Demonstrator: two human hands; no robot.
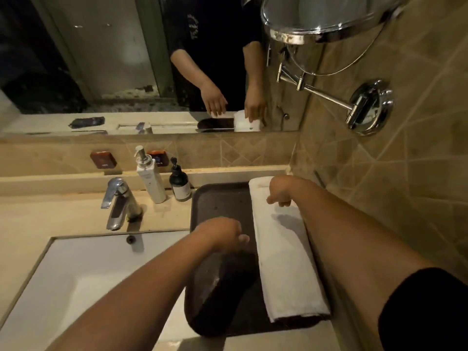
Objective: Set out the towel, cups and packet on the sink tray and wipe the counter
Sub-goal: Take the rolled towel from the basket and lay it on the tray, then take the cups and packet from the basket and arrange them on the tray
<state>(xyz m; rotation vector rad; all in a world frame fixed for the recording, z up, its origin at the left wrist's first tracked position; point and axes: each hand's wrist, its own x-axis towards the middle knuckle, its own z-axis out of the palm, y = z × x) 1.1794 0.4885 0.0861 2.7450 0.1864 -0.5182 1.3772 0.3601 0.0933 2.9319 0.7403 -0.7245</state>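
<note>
A dark rectangular tray (220, 198) lies on the beige counter, right of the sink. A white folded towel (286, 262) is laid lengthwise along the tray's right side, from far edge to near edge. My right hand (281, 190) is at the towel's far end, fingers curled down onto the cloth. My left hand (222, 231) hovers over the middle of the tray, just left of the towel, fingers loosely bent and holding nothing. No cups or packet show on the tray.
A chrome faucet (116, 201) stands behind the white sink basin (76, 274). A white pump bottle (150, 181) and a small dark pump bottle (180, 184) stand at the tray's far left corner. A swing-arm shaving mirror (329, 95) juts from the tiled right wall.
</note>
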